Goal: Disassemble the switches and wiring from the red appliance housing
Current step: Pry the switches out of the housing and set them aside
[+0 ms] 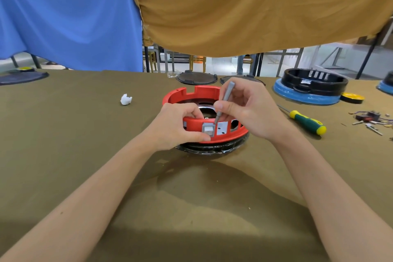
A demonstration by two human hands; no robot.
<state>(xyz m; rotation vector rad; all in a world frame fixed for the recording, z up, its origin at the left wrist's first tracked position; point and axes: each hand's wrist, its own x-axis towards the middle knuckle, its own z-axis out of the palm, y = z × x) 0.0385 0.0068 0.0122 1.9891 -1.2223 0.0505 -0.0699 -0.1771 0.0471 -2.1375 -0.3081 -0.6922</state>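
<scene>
At table centre, red housing (197, 95) is gripped by L hand (180, 123) at 9 o'clock; grey tool (223, 102), pinched in R hand (248, 108), is angled steeply down toward grey switch (208, 129) at 6 o'clock wall.

Blue drape (70, 10), tan drape (255, 6) overhead

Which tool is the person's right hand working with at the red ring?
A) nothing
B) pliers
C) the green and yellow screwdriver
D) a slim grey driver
D: the right hand pinches a slim grey driver at the red housing; the green and yellow screwdriver lies unused on the table.
</scene>
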